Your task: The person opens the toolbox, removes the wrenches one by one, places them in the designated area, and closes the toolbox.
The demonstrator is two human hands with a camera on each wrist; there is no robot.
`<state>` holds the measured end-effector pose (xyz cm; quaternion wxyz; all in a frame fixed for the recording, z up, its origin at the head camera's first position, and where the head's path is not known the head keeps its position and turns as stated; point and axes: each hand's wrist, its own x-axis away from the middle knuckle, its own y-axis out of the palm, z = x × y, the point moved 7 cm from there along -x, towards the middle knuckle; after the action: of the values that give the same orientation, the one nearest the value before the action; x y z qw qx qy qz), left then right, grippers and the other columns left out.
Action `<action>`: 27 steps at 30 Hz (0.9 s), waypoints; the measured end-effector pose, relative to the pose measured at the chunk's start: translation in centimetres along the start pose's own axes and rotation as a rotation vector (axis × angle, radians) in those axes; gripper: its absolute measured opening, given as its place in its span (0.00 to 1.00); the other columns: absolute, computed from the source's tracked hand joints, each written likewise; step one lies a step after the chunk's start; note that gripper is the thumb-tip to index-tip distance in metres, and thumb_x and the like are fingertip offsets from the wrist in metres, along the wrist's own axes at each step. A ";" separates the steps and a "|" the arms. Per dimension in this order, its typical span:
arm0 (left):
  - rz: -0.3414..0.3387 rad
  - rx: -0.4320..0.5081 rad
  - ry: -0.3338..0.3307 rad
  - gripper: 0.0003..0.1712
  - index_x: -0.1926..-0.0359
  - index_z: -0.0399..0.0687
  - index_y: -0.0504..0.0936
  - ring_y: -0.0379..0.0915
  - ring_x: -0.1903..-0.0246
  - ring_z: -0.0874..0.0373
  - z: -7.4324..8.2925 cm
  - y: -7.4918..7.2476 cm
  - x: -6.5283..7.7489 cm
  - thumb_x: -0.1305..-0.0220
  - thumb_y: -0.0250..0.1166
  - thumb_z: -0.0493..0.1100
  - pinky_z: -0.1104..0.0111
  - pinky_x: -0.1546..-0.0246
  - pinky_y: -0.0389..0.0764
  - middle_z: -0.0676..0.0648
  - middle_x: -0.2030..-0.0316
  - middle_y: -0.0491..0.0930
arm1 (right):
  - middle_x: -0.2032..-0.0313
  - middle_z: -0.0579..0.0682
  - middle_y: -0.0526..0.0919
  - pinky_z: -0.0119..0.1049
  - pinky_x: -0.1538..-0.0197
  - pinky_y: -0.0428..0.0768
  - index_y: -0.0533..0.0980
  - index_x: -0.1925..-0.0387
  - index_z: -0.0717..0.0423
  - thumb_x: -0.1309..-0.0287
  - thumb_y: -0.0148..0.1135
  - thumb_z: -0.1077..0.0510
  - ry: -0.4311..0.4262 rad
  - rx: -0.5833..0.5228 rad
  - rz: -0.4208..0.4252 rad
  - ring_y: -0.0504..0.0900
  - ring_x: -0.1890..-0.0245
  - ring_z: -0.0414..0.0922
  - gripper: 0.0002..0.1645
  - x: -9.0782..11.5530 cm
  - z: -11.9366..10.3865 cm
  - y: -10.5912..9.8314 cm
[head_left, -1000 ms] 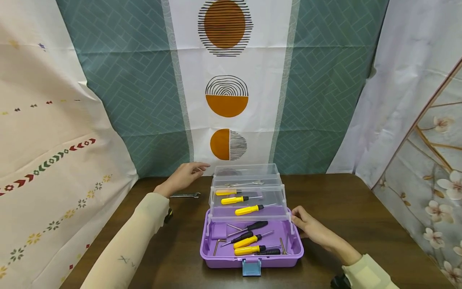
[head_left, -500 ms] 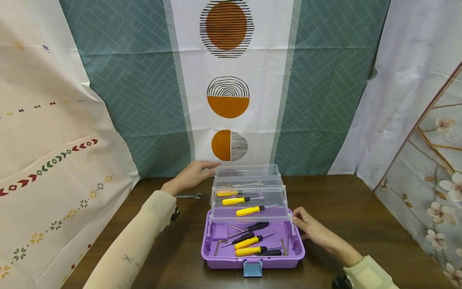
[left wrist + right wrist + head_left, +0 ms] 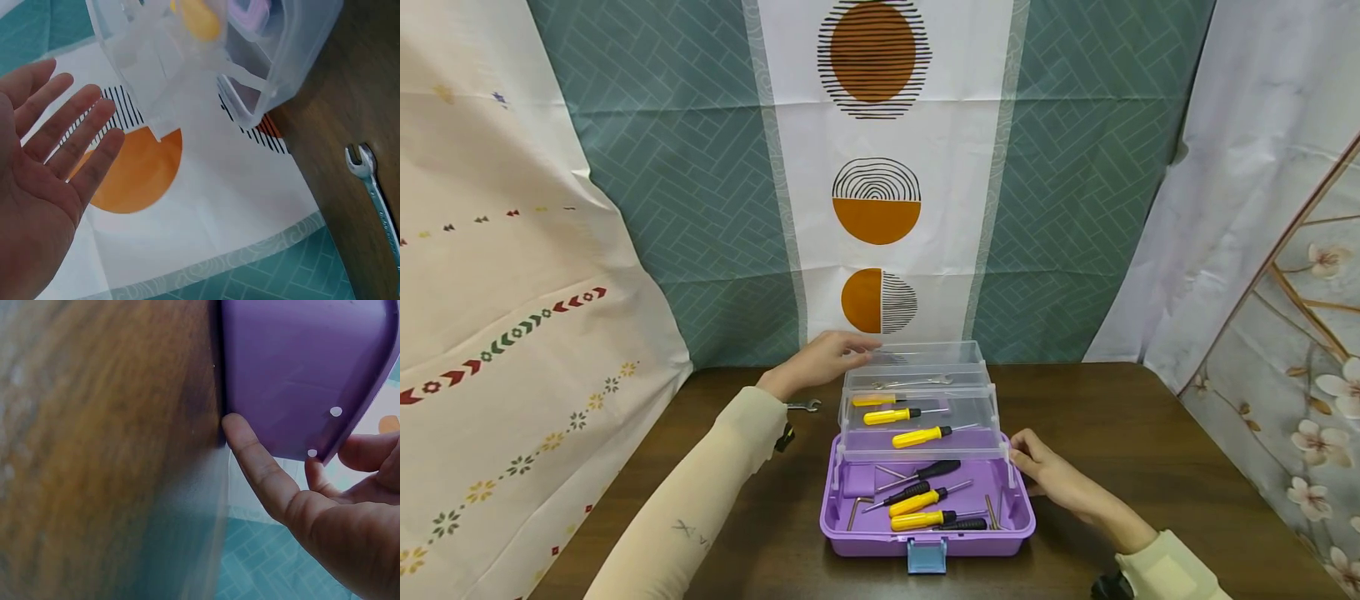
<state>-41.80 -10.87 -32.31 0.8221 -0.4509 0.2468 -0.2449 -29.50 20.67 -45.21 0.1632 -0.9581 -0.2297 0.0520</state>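
A purple toolbox (image 3: pixel 853 546) stands open in the head view, its clear tiered trays (image 3: pixel 977 404) fanned back. My left hand (image 3: pixel 823 360), fingers extended, is at the upper left of the clear lid (image 3: pixel 928 354); in the left wrist view its palm faces the trays, holding nothing. With my right hand (image 3: pixel 1047 473) I grip the box's right rear corner, one finger flat against the purple side wall (image 3: pixel 281 369) in the right wrist view. Yellow-handled screwdrivers (image 3: pixel 916 437) and a wrench (image 3: pixel 917 383) lie in the trays. Several screwdrivers (image 3: pixel 917 522) and hex keys (image 3: pixel 856 510) lie in the base.
Left of the toolbox, partly behind my left forearm, a wrench (image 3: pixel 373 187) rests on the brown wooden table (image 3: pixel 1150 450). A blue latch (image 3: pixel 927 557) hangs at the box's front. Patterned cloths (image 3: pixel 722 208) hang behind the table and at both sides.
My left hand has moved right, from beside the toolbox to the edge of its clear lid. The right hand stays at the box's rear corner.
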 end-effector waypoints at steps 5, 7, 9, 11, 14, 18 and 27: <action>-0.014 0.000 0.006 0.22 0.33 0.47 0.81 0.79 0.42 0.49 0.0 0.0 -0.5 0.23 0.62 0.45 0.51 0.38 0.79 0.45 0.39 0.83 | 0.47 0.68 0.65 0.58 0.48 0.84 0.59 0.47 0.67 0.16 0.41 0.56 0.000 -0.011 -0.003 0.75 0.45 0.58 0.14 0.0 -0.1 0.1; -0.014 -0.001 0.007 0.21 0.33 0.47 0.81 0.80 0.42 0.49 0.1 0.0 -0.7 0.23 0.62 0.44 0.52 0.38 0.79 0.45 0.40 0.83 | 0.47 0.68 0.65 0.58 0.49 0.84 0.59 0.47 0.67 0.16 0.41 0.57 -0.003 -0.016 -0.008 0.75 0.45 0.58 0.14 0.0 -0.2 0.2; -0.017 0.001 0.007 0.22 0.33 0.47 0.81 0.80 0.42 0.49 0.3 0.0 -0.9 0.23 0.62 0.44 0.53 0.39 0.80 0.46 0.41 0.84 | 0.47 0.68 0.65 0.58 0.49 0.84 0.59 0.47 0.67 0.16 0.41 0.57 -0.002 -0.020 -0.009 0.75 0.45 0.58 0.14 0.0 -0.2 0.2; -0.026 0.011 0.007 0.22 0.32 0.47 0.81 0.81 0.42 0.49 0.6 0.0 -1.1 0.23 0.62 0.44 0.54 0.39 0.80 0.45 0.41 0.84 | 0.47 0.68 0.65 0.58 0.49 0.84 0.58 0.47 0.67 0.16 0.41 0.57 -0.008 -0.020 -0.013 0.75 0.45 0.59 0.14 0.0 -0.3 0.2; -0.043 0.025 0.011 0.22 0.32 0.47 0.80 0.81 0.42 0.50 1.1 0.4 -1.6 0.23 0.62 0.44 0.56 0.40 0.81 0.43 0.40 0.84 | 0.46 0.68 0.65 0.58 0.49 0.84 0.59 0.47 0.67 0.16 0.41 0.57 -0.004 -0.023 -0.003 0.76 0.44 0.58 0.14 0.0 -0.3 0.1; -0.071 0.019 0.023 0.21 0.33 0.46 0.81 0.82 0.43 0.51 1.7 1.2 -2.4 0.22 0.61 0.42 0.58 0.40 0.81 0.42 0.41 0.84 | 0.46 0.68 0.65 0.59 0.48 0.84 0.58 0.47 0.66 0.16 0.41 0.56 0.002 -0.013 0.005 0.75 0.44 0.58 0.14 0.0 -0.2 0.0; -0.129 -0.020 0.055 0.20 0.34 0.45 0.82 0.83 0.45 0.52 3.0 2.4 -3.2 0.22 0.60 0.41 0.59 0.41 0.82 0.41 0.42 0.84 | 0.47 0.66 0.67 0.59 0.47 0.84 0.59 0.47 0.66 0.16 0.42 0.55 0.008 0.005 0.001 0.76 0.44 0.59 0.15 0.1 -0.1 0.0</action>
<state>-41.88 -5.91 -32.36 0.7931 -0.4671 0.2419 -0.3071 -29.41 20.69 -45.11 0.1663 -0.9580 -0.2286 0.0487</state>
